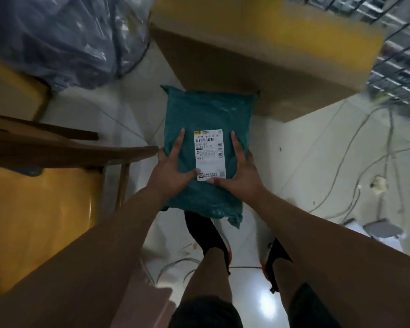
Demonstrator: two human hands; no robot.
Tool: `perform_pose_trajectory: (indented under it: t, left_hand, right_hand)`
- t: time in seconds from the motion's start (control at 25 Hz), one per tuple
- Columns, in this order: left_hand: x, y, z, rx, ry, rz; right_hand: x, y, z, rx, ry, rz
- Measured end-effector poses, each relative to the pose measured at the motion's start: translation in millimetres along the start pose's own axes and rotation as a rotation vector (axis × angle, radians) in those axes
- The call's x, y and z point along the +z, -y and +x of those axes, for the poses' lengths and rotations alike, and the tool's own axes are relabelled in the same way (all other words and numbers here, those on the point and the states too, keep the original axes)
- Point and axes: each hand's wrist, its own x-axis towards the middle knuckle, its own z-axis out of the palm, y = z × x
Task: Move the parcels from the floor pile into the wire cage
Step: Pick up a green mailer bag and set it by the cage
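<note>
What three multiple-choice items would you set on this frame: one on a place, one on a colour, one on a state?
1. Where does the wire cage show in the head view?
A. lower left
B. upper right
C. bottom centre

2. What colour is the held parcel?
A. red
B. black
C. teal

3. Which hands hold the parcel?
A. both
B. left only
C. neither

Answers:
1 B, its wires cross the upper right corner.
2 C, the wrap is teal around a white label.
3 A, the left hand and right hand grip its two sides, thumbs on top.
</note>
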Motion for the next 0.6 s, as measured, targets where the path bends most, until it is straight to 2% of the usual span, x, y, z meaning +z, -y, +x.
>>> perform_pose_trajectory:
  t: [0.32, 0.6]
  left_hand:
    - [48, 60, 118, -0.007, 0.016, -0.024]
    - [68, 83, 183, 0.008, 0.021, -0.06]
  right_hand:
    - [47, -77, 108, -0.022, 0.002, -0.029]
    - [65, -111, 163, 0.002, -0.027, -0.033]
